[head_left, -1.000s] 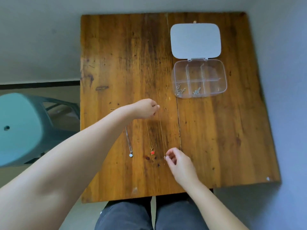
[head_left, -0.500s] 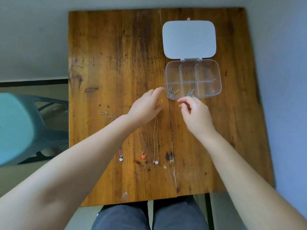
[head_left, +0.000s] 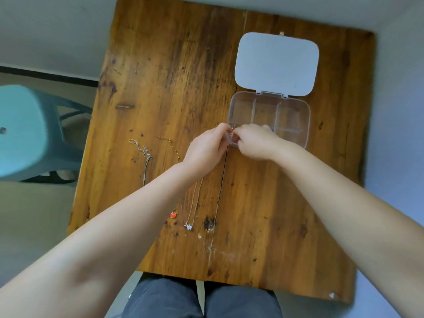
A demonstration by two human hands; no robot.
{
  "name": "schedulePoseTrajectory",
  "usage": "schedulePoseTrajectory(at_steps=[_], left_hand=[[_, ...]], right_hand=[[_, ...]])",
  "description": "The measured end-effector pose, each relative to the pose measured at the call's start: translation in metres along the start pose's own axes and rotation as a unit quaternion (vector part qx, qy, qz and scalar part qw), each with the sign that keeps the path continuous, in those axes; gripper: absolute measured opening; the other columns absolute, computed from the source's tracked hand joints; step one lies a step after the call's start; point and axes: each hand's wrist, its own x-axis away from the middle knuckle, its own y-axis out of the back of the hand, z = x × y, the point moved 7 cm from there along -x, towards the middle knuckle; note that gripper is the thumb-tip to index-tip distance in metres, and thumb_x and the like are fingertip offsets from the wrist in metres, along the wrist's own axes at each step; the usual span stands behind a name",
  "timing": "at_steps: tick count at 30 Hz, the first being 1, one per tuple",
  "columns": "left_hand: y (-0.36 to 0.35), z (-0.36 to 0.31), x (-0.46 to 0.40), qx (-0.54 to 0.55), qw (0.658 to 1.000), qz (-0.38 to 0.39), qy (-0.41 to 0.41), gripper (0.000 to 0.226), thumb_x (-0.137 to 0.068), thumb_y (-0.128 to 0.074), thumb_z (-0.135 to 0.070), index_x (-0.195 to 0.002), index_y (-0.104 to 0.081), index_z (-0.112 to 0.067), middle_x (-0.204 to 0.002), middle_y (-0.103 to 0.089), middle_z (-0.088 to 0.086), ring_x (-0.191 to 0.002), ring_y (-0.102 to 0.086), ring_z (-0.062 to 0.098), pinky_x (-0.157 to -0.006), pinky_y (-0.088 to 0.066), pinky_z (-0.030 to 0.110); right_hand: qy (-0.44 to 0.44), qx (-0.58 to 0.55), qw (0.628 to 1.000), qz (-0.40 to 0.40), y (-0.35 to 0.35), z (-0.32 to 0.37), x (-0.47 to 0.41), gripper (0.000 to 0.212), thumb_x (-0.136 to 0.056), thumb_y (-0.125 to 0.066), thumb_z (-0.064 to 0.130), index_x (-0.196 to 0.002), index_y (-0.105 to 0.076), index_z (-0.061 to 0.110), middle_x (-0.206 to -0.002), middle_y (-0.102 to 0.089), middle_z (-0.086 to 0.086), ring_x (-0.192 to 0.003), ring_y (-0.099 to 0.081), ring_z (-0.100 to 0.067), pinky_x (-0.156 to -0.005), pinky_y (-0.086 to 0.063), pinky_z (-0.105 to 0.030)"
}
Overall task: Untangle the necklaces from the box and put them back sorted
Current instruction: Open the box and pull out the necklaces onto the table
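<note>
- The clear plastic compartment box (head_left: 286, 120) sits open toward the far right of the wooden counter (head_left: 174, 72), its pale lid (head_left: 276, 63) folded flat toward the far edge.
- Both hands meet at the box's near left corner. The left hand (head_left: 206, 150) and the right hand (head_left: 254, 143) have their fingertips pinched together over that corner compartment, on something small that is too fine to identify; I cannot tell what either grip holds.
- Three necklaces lie stretched out on the counter left of the box, partly under the left forearm:
- a silver chain necklace (head_left: 143, 154) nearest the left edge, its clasp end toward the far side;
- a gold chain with a red pendant (head_left: 173, 214), the pendant toward the near edge;
- a thin chain with a white flower pendant (head_left: 189, 226), just right of the red one.
- A teal plastic stool (head_left: 20, 131) stands off the counter's left edge.
</note>
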Motion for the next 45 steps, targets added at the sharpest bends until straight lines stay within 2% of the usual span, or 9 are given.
schedulePoseTrajectory(at_steps=[11,18,22,25,28,31,35,38,45], left_hand=[[-0.002,0.000,0.001,0.008,0.998,0.038,0.039,0.030,-0.091,-0.047,-0.010,-0.121,-0.046,-0.014,-0.094,-0.062,0.006,-0.085,-0.057,0.025,-0.071,-0.053,0.046],[0.007,-0.019,-0.010,-0.038,0.997,0.067,-0.021,0.028,-0.088,-0.055,-0.015,-0.115,-0.061,-0.013,-0.113,-0.050,0.012,-0.106,-0.043,0.029,-0.085,-0.044,0.042],[0.022,-0.024,-0.015,0.126,0.988,0.079,0.028,0.019,-0.093,-0.053,-0.023,-0.088,-0.066,-0.010,-0.115,-0.059,0.000,-0.108,-0.051,0.015,-0.093,-0.040,0.029],[0.038,-0.025,-0.010,0.253,0.961,0.091,0.065,0.024,-0.096,-0.049,-0.025,-0.090,-0.067,-0.010,-0.071,-0.065,-0.023,-0.067,-0.056,-0.009,-0.062,-0.040,0.005],[0.044,-0.030,0.000,0.339,0.929,0.132,0.072,0.024,-0.097,-0.047,-0.025,-0.084,-0.064,-0.014,-0.060,-0.065,-0.011,-0.060,-0.057,0.002,-0.063,-0.044,0.010],[0.041,-0.030,0.016,0.398,0.895,0.183,0.085,0.024,-0.098,-0.046,-0.023,-0.093,-0.066,-0.012,-0.060,-0.056,-0.005,-0.061,-0.051,0.014,-0.072,-0.051,0.032],[0.040,-0.027,0.037,0.431,0.864,0.247,0.085,0.026,-0.099,-0.043,-0.017,-0.117,-0.062,-0.016,-0.059,-0.051,-0.007,-0.058,-0.046,0.010,-0.073,-0.053,0.030],[0.043,-0.022,0.047,0.417,0.868,0.253,0.093,0.028,-0.099,-0.041,-0.014,-0.121,-0.057,-0.020,-0.058,-0.052,-0.007,-0.059,-0.048,0.011,-0.074,-0.050,0.030],[0.056,-0.044,0.047,0.342,0.905,0.249,0.035,0.018,-0.098,-0.039,-0.015,-0.097,-0.056,-0.015,-0.054,-0.052,-0.010,-0.062,-0.046,0.018,-0.066,-0.043,0.028]], right_hand=[[0.055,-0.203,0.976,-0.057,0.010,-0.015,0.013,0.004,-0.088,-0.060,0.023,-0.089,-0.062,0.027,-0.088,-0.063,0.006,-0.082,-0.059,-0.010,-0.063,-0.042,-0.019],[0.053,-0.351,0.929,-0.105,0.029,-0.015,0.035,0.009,-0.091,-0.055,0.020,-0.089,-0.063,0.022,-0.085,-0.065,0.006,-0.080,-0.061,-0.008,-0.071,-0.049,-0.020],[0.041,-0.602,0.787,-0.128,0.056,-0.017,0.052,0.026,-0.088,-0.049,0.011,-0.070,-0.064,0.023,-0.076,-0.068,0.001,-0.075,-0.065,-0.014,-0.067,-0.051,-0.024],[0.035,-0.752,0.642,-0.146,0.066,-0.028,0.070,0.024,-0.086,-0.044,0.010,-0.069,-0.061,0.016,-0.072,-0.067,-0.001,-0.076,-0.063,-0.018,-0.079,-0.053,-0.035],[0.039,-0.852,0.505,-0.130,0.061,-0.030,0.085,0.021,-0.085,-0.047,0.014,-0.066,-0.056,0.014,-0.068,-0.061,-0.001,-0.071,-0.062,-0.017,-0.085,-0.054,-0.040],[0.010,-0.870,0.467,-0.156,0.047,-0.028,0.097,0.021,-0.091,-0.050,0.016,-0.071,-0.056,0.015,-0.063,-0.057,0.002,-0.064,-0.059,-0.013,-0.076,-0.056,-0.034],[-0.053,-0.907,0.372,-0.189,0.013,-0.028,0.110,0.017,-0.095,-0.051,0.018,-0.079,-0.058,0.014,-0.054,-0.050,0.004,-0.047,-0.047,-0.006,-0.044,-0.045,-0.017],[-0.111,-0.875,0.426,-0.204,-0.012,-0.028,0.119,0.011,-0.094,-0.052,0.020,-0.085,-0.059,0.017,-0.053,-0.045,0.007,-0.039,-0.034,-0.004,-0.032,-0.024,-0.014],[-0.117,-0.512,0.849,-0.060,-0.047,0.010,0.140,0.033,-0.087,-0.061,0.039,-0.120,-0.057,0.038,-0.067,-0.056,0.012,-0.043,-0.039,-0.001,-0.039,-0.030,-0.014]])
